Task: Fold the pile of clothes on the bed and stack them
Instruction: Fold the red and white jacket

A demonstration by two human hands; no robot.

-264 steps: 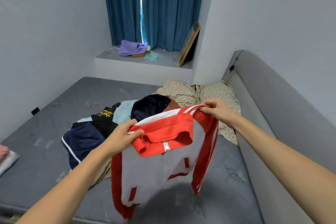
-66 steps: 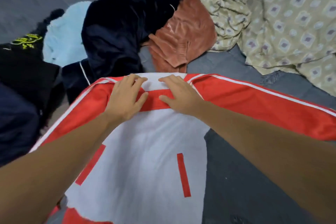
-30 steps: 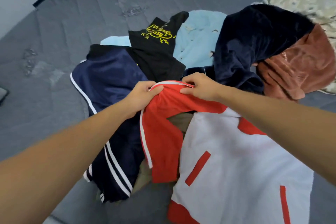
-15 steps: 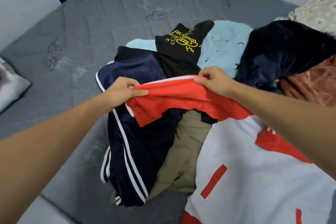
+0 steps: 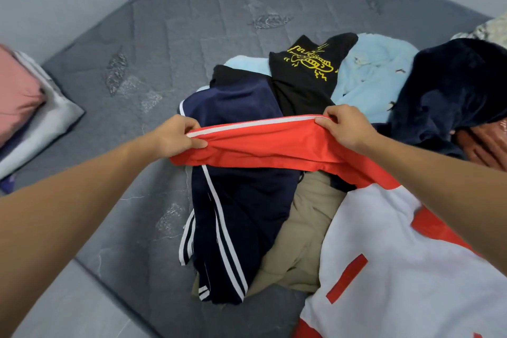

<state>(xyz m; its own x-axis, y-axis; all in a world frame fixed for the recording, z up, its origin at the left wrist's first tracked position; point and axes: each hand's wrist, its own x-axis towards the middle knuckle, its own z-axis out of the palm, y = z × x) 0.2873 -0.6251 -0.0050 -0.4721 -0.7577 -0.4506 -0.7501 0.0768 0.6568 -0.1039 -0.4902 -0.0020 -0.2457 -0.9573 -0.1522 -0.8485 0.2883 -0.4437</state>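
Observation:
A red and white jacket [image 5: 389,263] lies spread on the grey bed [image 5: 175,44], body at the lower right. Its red sleeve [image 5: 263,145] is stretched straight between my hands, above the pile. My left hand [image 5: 175,136] pinches the sleeve's cuff end. My right hand [image 5: 344,127] grips the sleeve nearer the shoulder. Under the sleeve lies the pile: navy striped trousers [image 5: 233,200], a khaki garment [image 5: 304,233], a black shirt with yellow print [image 5: 307,74], a light blue fleece [image 5: 375,71], a dark navy plush garment [image 5: 450,90] and a rust-coloured one [image 5: 491,143].
Folded pink and white items [image 5: 30,107] are stacked at the left edge of the bed. A patterned cloth [image 5: 493,30] shows at the far right. Bare mattress extends to the left and back of the pile. The mattress front edge runs across the lower left.
My hands have drawn apart, pulling the red sleeve out straight and taut. The view has shifted slightly, and the folded stack at the left shows more.

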